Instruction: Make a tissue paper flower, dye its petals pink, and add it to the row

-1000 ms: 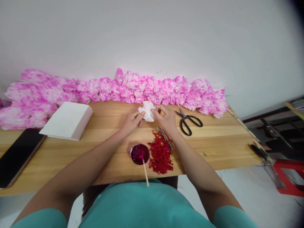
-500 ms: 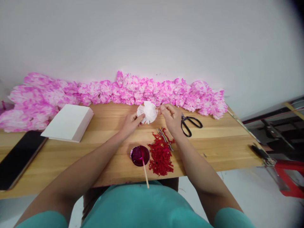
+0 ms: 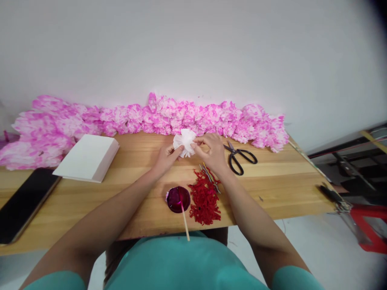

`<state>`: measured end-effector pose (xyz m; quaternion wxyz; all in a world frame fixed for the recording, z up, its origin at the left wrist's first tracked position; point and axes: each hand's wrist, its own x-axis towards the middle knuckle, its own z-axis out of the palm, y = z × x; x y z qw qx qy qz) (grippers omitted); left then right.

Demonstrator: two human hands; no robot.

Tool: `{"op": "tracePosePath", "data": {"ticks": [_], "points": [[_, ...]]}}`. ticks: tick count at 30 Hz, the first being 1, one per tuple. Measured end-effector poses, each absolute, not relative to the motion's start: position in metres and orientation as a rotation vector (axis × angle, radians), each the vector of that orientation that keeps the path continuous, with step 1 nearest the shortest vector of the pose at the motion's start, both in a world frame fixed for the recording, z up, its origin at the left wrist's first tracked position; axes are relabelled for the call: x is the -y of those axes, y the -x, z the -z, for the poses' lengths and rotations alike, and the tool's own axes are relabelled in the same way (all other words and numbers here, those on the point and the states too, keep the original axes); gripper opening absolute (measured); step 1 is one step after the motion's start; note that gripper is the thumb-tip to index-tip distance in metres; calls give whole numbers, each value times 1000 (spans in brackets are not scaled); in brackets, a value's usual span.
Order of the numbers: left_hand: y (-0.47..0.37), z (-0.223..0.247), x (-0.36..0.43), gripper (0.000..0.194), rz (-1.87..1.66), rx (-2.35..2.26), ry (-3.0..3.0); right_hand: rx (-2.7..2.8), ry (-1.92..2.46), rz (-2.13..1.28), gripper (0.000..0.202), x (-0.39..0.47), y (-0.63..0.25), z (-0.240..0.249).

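A small white tissue-paper flower (image 3: 184, 142) is held above the wooden table (image 3: 272, 177), near its far middle. My left hand (image 3: 167, 156) pinches it from the lower left. My right hand (image 3: 212, 150) grips its right side with the fingertips. Just in front of my hands lie a heap of red yarn pieces (image 3: 204, 196) with a few coloured wire ties (image 3: 209, 175), and a small dish of dark pink dye (image 3: 178, 198) with a wooden stick (image 3: 184, 221) resting in it.
A long row of pink-and-white paper flowers (image 3: 151, 119) lines the wall. Black scissors (image 3: 239, 155) lie right of my right hand. A stack of white paper (image 3: 87, 158) and a black phone (image 3: 24, 203) sit at the left. A red stool (image 3: 367, 227) stands off the table's right end.
The white paper has gone from a crumpled shape to a rounder, fluffed flower. My right hand's fingers shifted along its right side; both hands stayed over the same spot.
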<state>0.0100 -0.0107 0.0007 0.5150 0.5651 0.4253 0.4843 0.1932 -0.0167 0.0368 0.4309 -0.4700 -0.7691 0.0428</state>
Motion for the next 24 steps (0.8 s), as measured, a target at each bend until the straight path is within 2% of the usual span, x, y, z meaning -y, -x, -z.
{"op": "tracePosePath", "data": {"ticks": [4, 24], "points": [[-10, -2, 11, 34, -1167, -1023, -1364, 1971, 1115, -67, 8, 16, -192, -35], [-4, 2, 3, 28, -1226, -1120, -1336, 2149, 1003, -3, 14, 21, -189, -37]]}}
